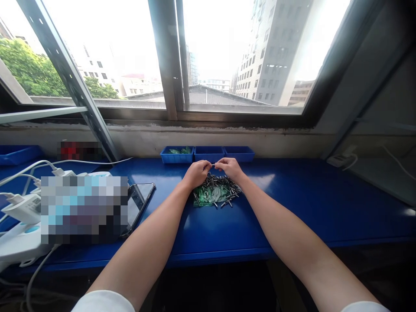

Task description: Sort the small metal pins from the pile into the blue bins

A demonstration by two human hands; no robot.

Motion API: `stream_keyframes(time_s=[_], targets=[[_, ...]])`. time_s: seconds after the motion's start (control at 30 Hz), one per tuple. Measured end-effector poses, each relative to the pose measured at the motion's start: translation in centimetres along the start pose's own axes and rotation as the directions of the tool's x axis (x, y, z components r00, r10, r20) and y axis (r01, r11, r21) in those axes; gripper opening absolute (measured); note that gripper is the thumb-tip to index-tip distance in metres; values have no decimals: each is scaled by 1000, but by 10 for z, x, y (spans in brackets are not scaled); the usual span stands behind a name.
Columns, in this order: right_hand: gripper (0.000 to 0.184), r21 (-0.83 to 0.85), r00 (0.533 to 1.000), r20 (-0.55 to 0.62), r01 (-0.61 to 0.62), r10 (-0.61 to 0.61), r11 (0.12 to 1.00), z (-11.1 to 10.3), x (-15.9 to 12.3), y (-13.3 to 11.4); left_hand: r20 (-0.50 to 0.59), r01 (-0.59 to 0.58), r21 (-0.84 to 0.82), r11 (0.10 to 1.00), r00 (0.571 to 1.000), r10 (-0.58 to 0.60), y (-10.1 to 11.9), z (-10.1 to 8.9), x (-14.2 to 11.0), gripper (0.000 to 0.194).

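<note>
– Over the pile of metal pins (232,187), what's in your fingers?
– One small metal piece (213,164), best I can tell; thin, partly hidden. Left hand (199,172) pinches one end, right hand (230,168) the other. Pins lie on and around a green bag (208,197) on the blue table (292,208).
– Step?
– Looks like two-handed work on a single piece. I'd say the next move calls for a steady fingertip pinch, small motions.
– Further out?
– Three blue trays (242,157) past my hands; the left one holds green plastic (180,151). Phone (138,208), chargers (24,208), power strip (19,245) off left.
– Any writing?
– None readable. One charger has a mark, too small.
</note>
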State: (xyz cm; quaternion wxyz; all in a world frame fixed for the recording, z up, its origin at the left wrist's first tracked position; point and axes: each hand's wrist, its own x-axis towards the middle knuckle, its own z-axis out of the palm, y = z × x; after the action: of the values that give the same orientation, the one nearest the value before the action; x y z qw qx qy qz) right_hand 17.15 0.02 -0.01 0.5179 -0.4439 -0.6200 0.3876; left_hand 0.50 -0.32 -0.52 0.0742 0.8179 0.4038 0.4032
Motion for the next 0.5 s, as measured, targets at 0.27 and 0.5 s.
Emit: stream_keyframes(time_s=[0.27, 0.5], targets=[[22, 33, 998, 35, 48, -49, 998, -2, -7, -9, 24, 79, 108, 991, 996, -82, -9, -1, 0, 23], [25, -68, 998, -20, 54, -55, 996, -8, -2, -2, 5, 108, 122, 987, 994, -109, -7, 0, 1, 28]])
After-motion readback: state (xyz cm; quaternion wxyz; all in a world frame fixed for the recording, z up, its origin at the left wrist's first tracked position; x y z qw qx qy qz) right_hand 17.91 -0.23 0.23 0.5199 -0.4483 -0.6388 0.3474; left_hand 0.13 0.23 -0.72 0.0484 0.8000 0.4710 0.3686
